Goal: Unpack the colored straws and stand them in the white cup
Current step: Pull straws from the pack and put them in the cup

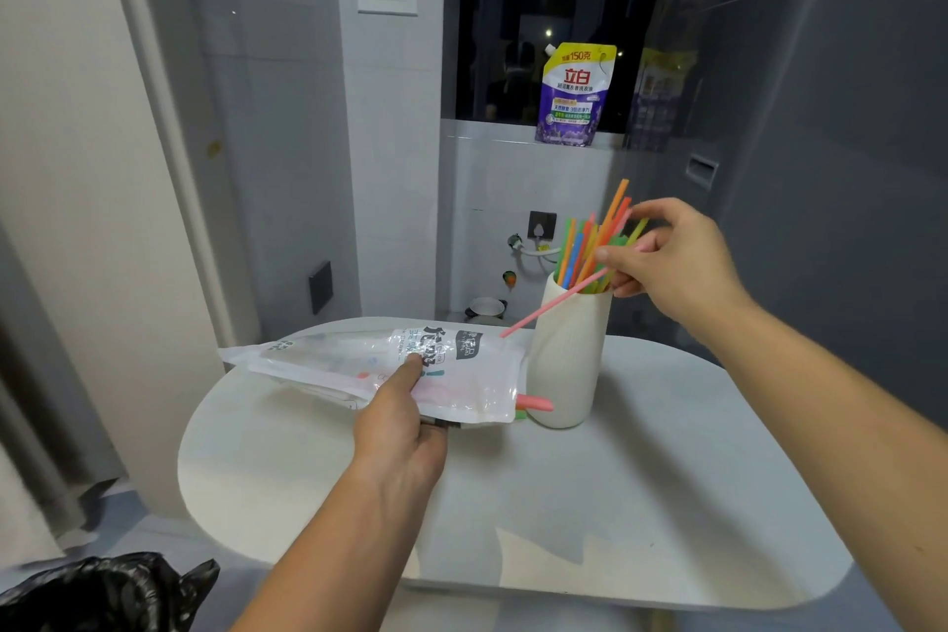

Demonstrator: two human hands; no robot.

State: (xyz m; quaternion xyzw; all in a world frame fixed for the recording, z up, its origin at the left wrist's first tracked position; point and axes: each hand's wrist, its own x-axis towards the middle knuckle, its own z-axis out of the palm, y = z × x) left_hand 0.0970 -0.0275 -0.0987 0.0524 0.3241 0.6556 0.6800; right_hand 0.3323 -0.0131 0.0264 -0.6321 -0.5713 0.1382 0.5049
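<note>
On windowsill point(487, 127), purple "立白" pouch point(572, 98)

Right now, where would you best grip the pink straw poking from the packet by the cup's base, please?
Pinch the pink straw by its exposed end, from the right in front of the white cup, pulling lengthwise: only that end clears the packet the left hand holds.

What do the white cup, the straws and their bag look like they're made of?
White cup: matte, finely ribbed, no glare; ceramic or plastic, can't tell. Straws: smooth, brightly coloured, likely plastic. Bag: thin clear plastic film, glossy and crinkled, print on it.
</note>
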